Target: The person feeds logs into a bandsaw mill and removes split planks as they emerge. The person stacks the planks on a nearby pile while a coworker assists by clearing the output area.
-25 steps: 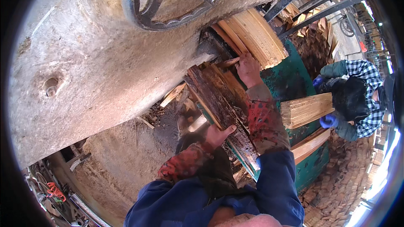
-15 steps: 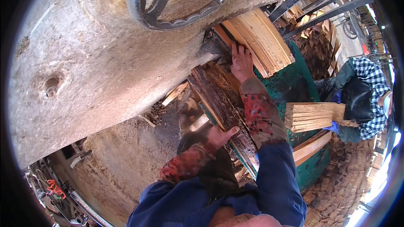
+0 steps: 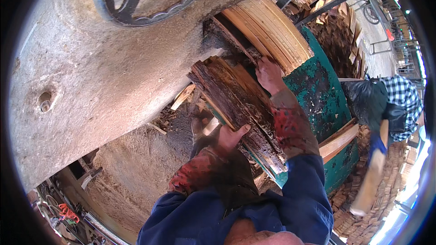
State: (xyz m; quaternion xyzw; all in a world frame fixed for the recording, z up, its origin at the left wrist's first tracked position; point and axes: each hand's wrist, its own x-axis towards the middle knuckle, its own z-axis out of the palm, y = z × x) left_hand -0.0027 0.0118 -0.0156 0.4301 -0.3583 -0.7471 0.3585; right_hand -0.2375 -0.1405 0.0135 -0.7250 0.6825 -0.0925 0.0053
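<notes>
My left hand [image 3: 230,138] grips the near-left edge of a rough, dark bark-covered wood slab [image 3: 234,102], thumb on top; its other fingers are mostly hidden. The slab lies slanting on the green table. My right hand [image 3: 270,76] has its fingers curled on the near end of a thin brown board [image 3: 237,41]. That board lies along the left side of a stack of pale sawn boards [image 3: 271,29], with a dark gap between them at the near end.
A big machine body [image 3: 100,72] with a metal handwheel [image 3: 154,0] fills the upper left. The worn green table [image 3: 318,86] carries a loose wood piece [image 3: 338,143]. At right a co-worker in a checked shirt [image 3: 402,90] holds a blurred board [image 3: 370,183]. Wood pieces cover the floor.
My right hand has drawn the thin board's near end toward me, away from the stack. My left hand stays on the slab. The co-worker has swung the boards down and away from the table.
</notes>
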